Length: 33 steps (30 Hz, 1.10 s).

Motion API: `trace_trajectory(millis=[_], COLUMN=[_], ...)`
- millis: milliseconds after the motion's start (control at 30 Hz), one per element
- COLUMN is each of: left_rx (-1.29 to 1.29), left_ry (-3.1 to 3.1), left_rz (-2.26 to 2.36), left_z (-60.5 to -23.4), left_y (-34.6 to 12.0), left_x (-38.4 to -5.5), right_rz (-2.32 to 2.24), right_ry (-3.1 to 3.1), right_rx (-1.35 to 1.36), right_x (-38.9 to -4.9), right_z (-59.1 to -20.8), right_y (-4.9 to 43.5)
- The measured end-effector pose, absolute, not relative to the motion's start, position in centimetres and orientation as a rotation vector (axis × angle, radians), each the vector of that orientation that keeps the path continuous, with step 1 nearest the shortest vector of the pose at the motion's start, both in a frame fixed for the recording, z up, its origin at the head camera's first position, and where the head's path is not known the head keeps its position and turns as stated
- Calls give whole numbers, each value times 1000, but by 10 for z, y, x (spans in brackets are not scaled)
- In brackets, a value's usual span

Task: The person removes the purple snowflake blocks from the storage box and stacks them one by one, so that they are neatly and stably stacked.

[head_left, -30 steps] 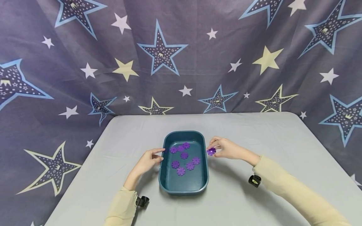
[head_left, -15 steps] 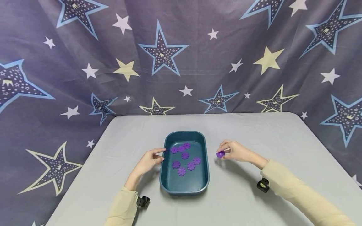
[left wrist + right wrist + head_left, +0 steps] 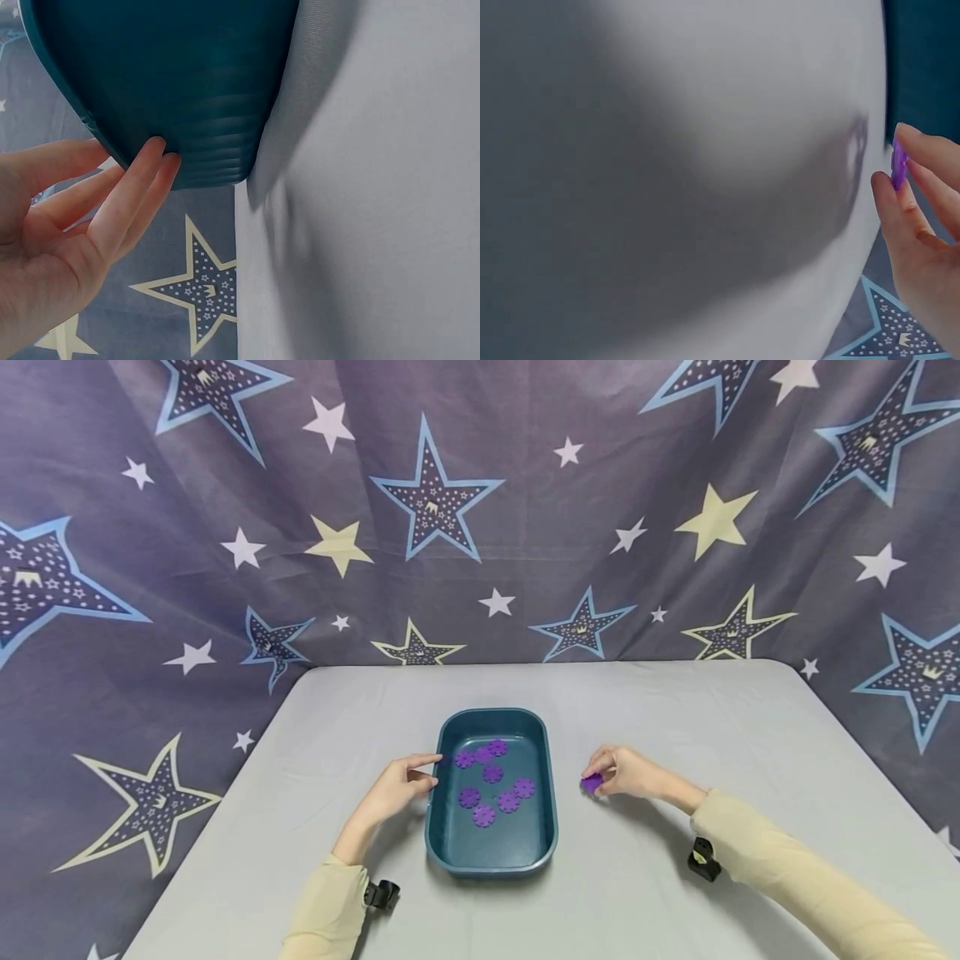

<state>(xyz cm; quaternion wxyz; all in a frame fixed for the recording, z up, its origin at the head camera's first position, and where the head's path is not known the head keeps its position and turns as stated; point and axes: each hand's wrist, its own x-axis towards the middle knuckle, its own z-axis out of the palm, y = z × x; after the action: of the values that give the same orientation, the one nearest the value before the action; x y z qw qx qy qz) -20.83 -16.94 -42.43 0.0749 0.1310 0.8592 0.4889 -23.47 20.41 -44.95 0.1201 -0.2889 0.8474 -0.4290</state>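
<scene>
Tabletop (image 3: 675,718) — gap between tray edge (image 3: 554,802) and purple disc (image 3: 591,784) in right fingers (image 3: 933,157)

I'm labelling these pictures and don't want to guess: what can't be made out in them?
- Head view: part of the held purple disc, hidden by the right hand.
- Head view: whether the three far purple discs in the bin overlap or merely touch; too small.
- Left wrist view: the bin's inside, hidden by its own outer wall; the top edge cuts the bin off.
- Right wrist view: the held purple disc's flat face, turned nearly edge-on.
</scene>
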Motion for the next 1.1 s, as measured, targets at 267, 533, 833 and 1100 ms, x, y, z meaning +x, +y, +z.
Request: trace_trajectory(millis=[267, 533, 833, 1100], left_rx=[330, 327, 351, 338], left_ry=[2565, 2553, 2558, 2548], left_rz=[1476, 1491, 1483, 1498], left_z=[-425, -424, -425, -424], left_y=[-169, -169, -169, -169], left_x=[-208, -207, -209, -208], right_rz=[-1216, -1181, -1155, -1158], right_ry=[2489, 2519, 2507, 2487], right_rx=[-876, -886, -891, -893], right_x=[-236, -236, -237, -238], right_z=[-456, -457, -457, -460], right_y=[205, 205, 208, 211])
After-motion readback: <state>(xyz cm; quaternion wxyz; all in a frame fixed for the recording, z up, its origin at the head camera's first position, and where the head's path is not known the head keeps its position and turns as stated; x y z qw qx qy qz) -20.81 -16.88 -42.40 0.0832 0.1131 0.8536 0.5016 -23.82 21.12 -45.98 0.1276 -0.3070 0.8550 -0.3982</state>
